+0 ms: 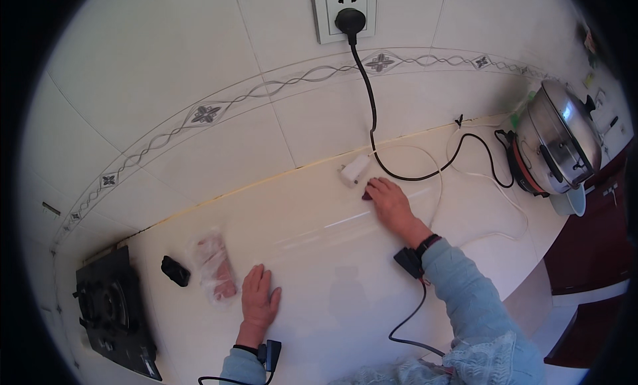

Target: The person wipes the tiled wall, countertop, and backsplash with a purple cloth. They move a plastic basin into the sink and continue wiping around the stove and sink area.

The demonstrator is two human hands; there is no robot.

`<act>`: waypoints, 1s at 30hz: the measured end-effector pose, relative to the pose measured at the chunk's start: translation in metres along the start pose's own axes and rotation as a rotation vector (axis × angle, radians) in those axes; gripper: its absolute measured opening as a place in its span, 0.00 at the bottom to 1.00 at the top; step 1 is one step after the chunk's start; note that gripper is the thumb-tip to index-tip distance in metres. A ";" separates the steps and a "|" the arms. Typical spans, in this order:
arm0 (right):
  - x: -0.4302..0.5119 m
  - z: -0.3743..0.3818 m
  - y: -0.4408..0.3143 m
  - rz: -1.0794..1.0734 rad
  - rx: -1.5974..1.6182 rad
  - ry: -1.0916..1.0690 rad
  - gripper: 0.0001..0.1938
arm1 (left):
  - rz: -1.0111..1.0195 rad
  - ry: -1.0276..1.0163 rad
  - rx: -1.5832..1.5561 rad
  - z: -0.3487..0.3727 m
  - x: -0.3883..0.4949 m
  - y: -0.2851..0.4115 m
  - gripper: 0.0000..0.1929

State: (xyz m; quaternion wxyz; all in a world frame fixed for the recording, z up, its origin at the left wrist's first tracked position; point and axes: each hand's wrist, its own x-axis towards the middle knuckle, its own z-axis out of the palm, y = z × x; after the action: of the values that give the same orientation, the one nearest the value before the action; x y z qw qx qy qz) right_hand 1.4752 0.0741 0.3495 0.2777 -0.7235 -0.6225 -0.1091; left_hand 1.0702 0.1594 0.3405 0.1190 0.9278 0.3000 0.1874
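Note:
My left hand (pixel 259 295) rests palm down on the pale countertop (pixel 309 275), its thumb apart and nothing held. Just left of it lies a piece of pinkish raw meat (pixel 217 268) in a clear plastic bag. Beyond the bag is a small black object (pixel 175 271), its kind unclear. Farther right, my right hand (pixel 391 205) has its fingers curled over a small dark red object (pixel 367 193), mostly hidden under them. A white plug adapter (pixel 355 170) with prongs lies just past those fingertips. Each wrist carries a strapped black device with a cable.
A black gas hob (pixel 114 310) sits at the left end. At the right, a lidded steel pot (pixel 563 135) stands on an electric base. Its black cord (pixel 371 105) seems to run to the wall socket (pixel 324 16). A thin white cable (pixel 441 185) loops across the counter.

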 end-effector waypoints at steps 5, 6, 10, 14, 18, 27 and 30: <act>0.024 0.016 0.032 0.002 -0.079 0.059 0.13 | -0.007 0.004 0.000 -0.001 -0.001 0.002 0.26; 0.027 0.019 0.038 0.003 -0.101 0.067 0.13 | -0.006 -0.002 0.005 -0.001 -0.001 0.002 0.26; 0.031 0.017 0.065 0.051 -0.155 0.035 0.17 | -0.004 -0.009 0.007 -0.001 -0.001 0.002 0.26; 0.034 0.005 0.091 0.102 -0.311 -0.014 0.14 | -0.006 -0.013 0.006 -0.002 -0.001 0.001 0.26; 0.036 -0.003 0.124 0.146 -0.438 -0.051 0.13 | -0.002 -0.008 0.001 -0.002 -0.001 0.001 0.26; 0.040 -0.008 0.181 0.293 -0.366 -0.006 0.11 | -0.005 -0.022 0.015 -0.003 0.001 0.000 0.27; 0.046 -0.003 0.173 0.392 -0.300 0.039 0.09 | -0.007 -0.024 0.022 -0.002 -0.001 0.002 0.27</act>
State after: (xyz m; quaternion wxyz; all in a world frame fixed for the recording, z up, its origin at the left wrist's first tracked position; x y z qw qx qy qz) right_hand 1.6518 0.0989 0.3291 0.1950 -0.8612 -0.4417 -0.1586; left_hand 1.0696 0.1580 0.3431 0.1131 0.9301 0.3039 0.1723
